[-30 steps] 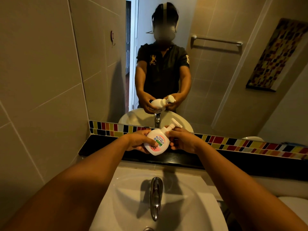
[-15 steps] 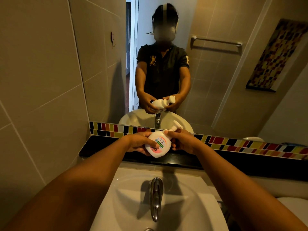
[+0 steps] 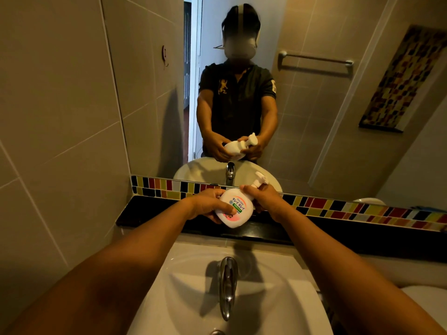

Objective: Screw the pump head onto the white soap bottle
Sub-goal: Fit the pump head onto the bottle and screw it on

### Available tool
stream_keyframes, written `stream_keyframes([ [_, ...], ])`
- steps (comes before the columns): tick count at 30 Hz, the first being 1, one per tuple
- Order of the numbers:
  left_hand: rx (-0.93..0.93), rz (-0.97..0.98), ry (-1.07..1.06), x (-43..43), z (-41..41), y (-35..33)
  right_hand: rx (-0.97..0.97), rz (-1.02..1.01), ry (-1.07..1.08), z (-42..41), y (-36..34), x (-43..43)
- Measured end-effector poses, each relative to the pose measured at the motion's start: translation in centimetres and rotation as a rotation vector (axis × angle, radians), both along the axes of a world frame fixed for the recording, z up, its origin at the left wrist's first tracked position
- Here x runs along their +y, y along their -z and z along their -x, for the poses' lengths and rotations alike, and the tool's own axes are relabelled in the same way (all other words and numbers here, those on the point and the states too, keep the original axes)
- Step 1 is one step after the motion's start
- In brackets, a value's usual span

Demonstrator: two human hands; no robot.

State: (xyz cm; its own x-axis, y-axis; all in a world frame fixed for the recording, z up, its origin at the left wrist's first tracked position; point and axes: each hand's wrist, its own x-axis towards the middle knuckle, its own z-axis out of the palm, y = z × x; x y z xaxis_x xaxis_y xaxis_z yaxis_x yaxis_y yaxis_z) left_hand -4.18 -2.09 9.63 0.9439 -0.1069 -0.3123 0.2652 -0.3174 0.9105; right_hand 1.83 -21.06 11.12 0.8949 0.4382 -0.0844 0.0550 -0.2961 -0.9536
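Beige tiled walls, mirror, white basin, chrome tap

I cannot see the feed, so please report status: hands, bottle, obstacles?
Left hand grips bottle, tilted. Right hand on pump head collar. Nothing in the way.

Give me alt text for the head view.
Above a white sink, the left hand holds a tilted white soap bottle while the right hand grips its pump head; a mirror reflects them.
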Motion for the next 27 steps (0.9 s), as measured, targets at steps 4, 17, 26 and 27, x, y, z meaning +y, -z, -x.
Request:
stream_keyframes([
  [4, 0.008, 0.061, 0.006, -0.7, -0.1, 0.0, -0.012, -0.024, 0.105, 0.2, -0.1, -0.1],
  [17, 0.038, 0.086, 0.021, -0.8, -0.1, 0.1, -0.047, -0.075, 0.152, 0.1, 0.3, 0.5],
  [26, -0.161, -0.097, -0.025, -2.9, -0.3, 0.9, -0.069, -0.071, 0.243, -0.1, 1.2, 0.2],
  [27, -0.162, -0.110, -0.027, -3.0, -0.3, 1.1, -0.074, -0.054, 0.244, -0.2, 1.4, 0.1],
])
